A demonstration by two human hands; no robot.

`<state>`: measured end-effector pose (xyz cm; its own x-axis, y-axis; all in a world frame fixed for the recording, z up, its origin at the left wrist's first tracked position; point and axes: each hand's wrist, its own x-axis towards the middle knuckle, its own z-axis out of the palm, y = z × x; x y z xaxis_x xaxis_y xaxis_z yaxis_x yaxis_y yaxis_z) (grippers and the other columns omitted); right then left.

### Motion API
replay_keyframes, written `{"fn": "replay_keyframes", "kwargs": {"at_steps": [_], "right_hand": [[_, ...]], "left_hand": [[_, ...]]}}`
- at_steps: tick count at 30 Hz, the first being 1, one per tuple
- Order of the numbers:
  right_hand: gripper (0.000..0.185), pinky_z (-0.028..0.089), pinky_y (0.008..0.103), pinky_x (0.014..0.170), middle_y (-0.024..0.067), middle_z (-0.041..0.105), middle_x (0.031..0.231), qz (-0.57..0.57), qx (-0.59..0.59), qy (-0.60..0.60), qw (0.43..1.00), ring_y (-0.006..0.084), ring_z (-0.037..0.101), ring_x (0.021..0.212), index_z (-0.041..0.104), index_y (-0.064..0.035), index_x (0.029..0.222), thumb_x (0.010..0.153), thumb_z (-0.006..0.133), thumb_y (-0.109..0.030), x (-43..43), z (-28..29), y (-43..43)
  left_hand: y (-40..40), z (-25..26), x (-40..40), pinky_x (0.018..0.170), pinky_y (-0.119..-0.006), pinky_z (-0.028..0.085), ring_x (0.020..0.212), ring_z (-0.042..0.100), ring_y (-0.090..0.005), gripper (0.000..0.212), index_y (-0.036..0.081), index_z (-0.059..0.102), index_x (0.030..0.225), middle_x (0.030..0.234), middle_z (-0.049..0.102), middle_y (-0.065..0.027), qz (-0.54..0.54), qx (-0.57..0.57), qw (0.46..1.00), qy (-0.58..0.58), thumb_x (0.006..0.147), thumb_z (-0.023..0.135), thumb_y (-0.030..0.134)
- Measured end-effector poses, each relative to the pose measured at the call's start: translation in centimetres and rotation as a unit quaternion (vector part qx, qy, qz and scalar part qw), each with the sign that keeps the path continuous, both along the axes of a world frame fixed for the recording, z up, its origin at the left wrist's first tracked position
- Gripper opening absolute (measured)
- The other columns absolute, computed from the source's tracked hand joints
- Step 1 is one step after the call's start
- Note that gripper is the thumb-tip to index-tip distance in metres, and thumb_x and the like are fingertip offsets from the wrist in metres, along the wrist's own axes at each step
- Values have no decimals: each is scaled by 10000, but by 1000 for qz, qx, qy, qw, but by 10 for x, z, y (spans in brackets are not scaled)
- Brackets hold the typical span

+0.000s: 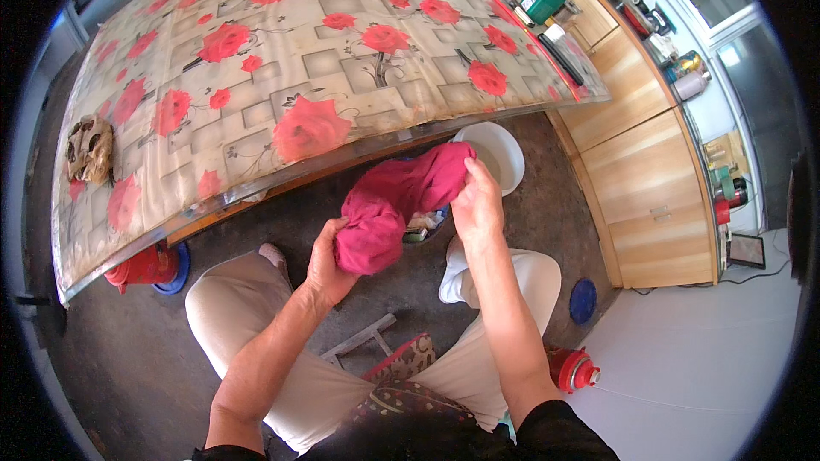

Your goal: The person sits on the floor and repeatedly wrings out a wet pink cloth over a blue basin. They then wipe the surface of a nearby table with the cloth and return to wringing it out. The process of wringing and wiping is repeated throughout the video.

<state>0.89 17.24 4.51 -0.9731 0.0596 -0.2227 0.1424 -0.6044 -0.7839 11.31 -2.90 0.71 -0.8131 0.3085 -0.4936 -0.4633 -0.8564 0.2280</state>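
A bunched magenta cloth point(391, 205) hangs between my two hands, above the floor and just beyond my knees. My left hand point(330, 262) grips its lower left end, thumb on top. The upper right end is held by my right hand point(477, 198), with the fingers curled over the fabric. Below the cloth, partly hidden by it, stands a blue-rimmed container point(439, 221) with small items inside. A white bucket point(509, 157) stands behind my right hand, partly under the table edge.
A table with a rose-patterned plastic cover point(256, 89) spans the front; a crumpled bag point(90, 149) lies at its left. Wooden cabinets point(653, 205) stand at right. A red thermos point(573, 371) and a blue lid point(583, 301) are beside my right leg; a red container point(144, 266) sits at left.
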Motion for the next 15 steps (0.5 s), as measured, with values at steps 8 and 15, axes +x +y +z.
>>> {"fn": "replay_keyframes", "kwargs": {"at_steps": [8,15], "right_hand": [[278,410,394,951,95,623,1081,39,-171,-35,984,235,572,1031,552,-31,1093,926,472,-238,-12,27,-15],[420,363,423,1025,120,573,1180,127,-212,-42,968,243,517,1134,523,-19,1158,938,477,-374,12,24,-69]], "left_hand": [[4,6,0,1006,-383,384,1119,539,-226,456,49,508,1213,1218,570,-91,1,25,999,28,861,516,339],[-10,1,3,1001,-387,388,1109,546,-231,447,48,517,1197,1201,582,-86,30,20,999,17,859,509,340]]}}
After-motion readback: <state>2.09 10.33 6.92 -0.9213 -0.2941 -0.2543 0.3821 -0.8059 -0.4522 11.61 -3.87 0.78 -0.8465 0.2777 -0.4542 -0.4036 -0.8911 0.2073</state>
